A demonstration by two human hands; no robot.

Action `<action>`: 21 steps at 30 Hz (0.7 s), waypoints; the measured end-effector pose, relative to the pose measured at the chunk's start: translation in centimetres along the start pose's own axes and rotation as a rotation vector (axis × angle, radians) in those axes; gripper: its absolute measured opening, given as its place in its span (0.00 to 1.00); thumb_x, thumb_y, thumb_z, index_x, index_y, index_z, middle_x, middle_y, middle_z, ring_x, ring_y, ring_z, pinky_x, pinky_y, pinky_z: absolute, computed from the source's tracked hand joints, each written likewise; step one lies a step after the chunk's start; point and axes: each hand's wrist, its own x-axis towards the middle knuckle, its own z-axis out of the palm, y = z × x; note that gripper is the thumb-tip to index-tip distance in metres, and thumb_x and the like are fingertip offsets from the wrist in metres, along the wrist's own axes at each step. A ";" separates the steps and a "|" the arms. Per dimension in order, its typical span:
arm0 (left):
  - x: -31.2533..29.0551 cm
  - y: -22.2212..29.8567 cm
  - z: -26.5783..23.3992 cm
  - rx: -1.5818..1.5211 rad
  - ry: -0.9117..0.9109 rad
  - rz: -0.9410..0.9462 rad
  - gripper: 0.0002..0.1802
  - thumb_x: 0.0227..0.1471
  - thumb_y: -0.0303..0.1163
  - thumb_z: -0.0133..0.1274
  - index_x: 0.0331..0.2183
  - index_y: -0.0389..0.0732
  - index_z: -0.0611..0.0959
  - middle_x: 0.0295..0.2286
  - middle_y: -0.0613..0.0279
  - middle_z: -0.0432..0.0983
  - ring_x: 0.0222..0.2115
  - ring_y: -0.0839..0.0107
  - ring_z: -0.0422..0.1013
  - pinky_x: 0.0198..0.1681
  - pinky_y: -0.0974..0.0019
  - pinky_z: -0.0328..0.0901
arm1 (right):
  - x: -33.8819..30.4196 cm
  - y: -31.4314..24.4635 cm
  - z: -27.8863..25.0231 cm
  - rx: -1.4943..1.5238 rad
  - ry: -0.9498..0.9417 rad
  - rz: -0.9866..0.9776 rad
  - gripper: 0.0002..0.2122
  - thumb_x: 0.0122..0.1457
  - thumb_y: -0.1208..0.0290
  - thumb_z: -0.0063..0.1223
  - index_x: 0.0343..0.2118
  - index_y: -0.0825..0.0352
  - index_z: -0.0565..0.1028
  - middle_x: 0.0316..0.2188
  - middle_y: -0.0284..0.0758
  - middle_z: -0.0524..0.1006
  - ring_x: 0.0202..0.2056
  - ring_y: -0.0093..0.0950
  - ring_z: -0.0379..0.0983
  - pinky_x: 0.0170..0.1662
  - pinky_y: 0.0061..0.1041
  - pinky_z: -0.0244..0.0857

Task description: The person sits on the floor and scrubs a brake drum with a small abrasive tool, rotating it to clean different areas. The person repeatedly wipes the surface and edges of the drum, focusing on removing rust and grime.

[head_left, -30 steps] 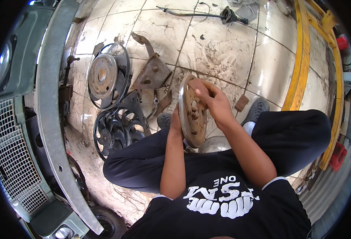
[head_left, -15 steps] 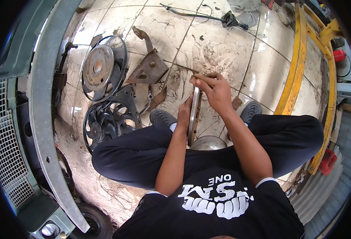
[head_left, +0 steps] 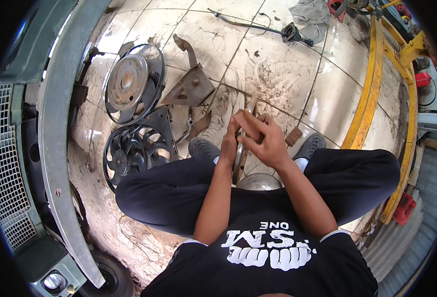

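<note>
Between my knees a metal disc (head_left: 238, 166) stands on edge, seen almost side-on, with rust brown on its right side. My left hand (head_left: 229, 143) is closed on its left side, and its fingertips meet the brown piece at the rim. A folded brown piece of sandpaper (head_left: 247, 124) lies across the disc's upper part. My right hand (head_left: 268, 141) pinches that sandpaper from the right, with thumb and fingers closed. Below the disc sits a rounded shiny metal thing (head_left: 259, 181), partly hidden by my shirt.
To the left lie a fan with a rusty round hub (head_left: 127, 81), a black fan (head_left: 124, 151) and a rusty bracket with a pedal arm (head_left: 192, 88). A small brown block (head_left: 294, 136) is by my right shoe. A yellow metal frame (head_left: 369, 89) stands right, a grey bumper (head_left: 57, 123) left.
My right hand has come down from the disc's top edge toward its middle, and the brown sandpaper now shows plainly. The disc's upper end has come into sight above the hands.
</note>
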 end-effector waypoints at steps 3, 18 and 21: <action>-1.1 1.6 1.4 -0.081 -0.032 -0.054 0.38 0.71 0.59 0.34 0.63 0.36 0.71 0.53 0.58 0.74 0.52 0.67 0.73 0.55 0.65 0.68 | 0.0 -0.1 -0.9 -0.045 -0.050 -0.038 0.27 0.58 0.64 0.63 0.61 0.66 0.75 0.38 0.48 0.78 0.38 0.48 0.77 0.44 0.41 0.70; -1.3 4.3 2.7 0.302 0.183 -0.078 0.32 0.57 0.42 0.58 0.58 0.34 0.76 0.45 0.57 0.78 0.43 0.65 0.76 0.47 0.62 0.71 | 2.9 3.6 -0.6 1.031 0.337 0.699 0.17 0.68 0.65 0.50 0.56 0.65 0.72 0.37 0.30 0.78 0.33 0.23 0.75 0.36 0.24 0.65; -2.0 5.5 2.7 0.384 0.174 -0.097 0.32 0.58 0.41 0.57 0.59 0.33 0.75 0.47 0.54 0.78 0.45 0.63 0.76 0.50 0.61 0.71 | 3.3 4.7 -0.4 1.122 0.342 0.699 0.17 0.68 0.61 0.54 0.55 0.65 0.72 0.35 0.29 0.77 0.31 0.22 0.72 0.35 0.24 0.65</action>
